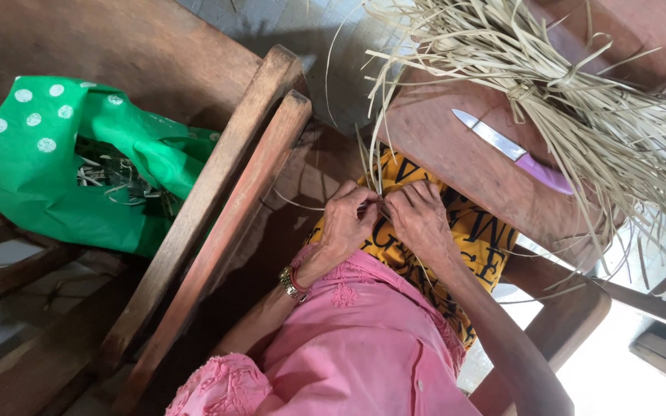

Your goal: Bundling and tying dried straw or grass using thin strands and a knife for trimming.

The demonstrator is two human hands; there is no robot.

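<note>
A big wooden chair (217,223) fills the middle, and its two slanted arm bars run just to the left of the hands. Above and to the right of the hands lies a big bundle of dry pale straw strips (580,100), tied in the middle, on a brown wooden table (441,146). Far to the left of the hands, on the other side of the chair bars, sits a green bag with white dots (63,169). It is open, with dry scraps inside. Under the hands is a yellow cloth with black letters (472,231), and below that a pink dress (364,347).

A knife with a purple handle (514,152) lies on the table, up and to the right of the hands, near the straw bundle.

The left hand (348,223) and the right hand (419,216) sit close together, fingertips almost touching. Both pinch shut on thin straw strips (375,166) that go up from the fingers toward the table edge. A gold bracelet (293,283) is on the left wrist.
</note>
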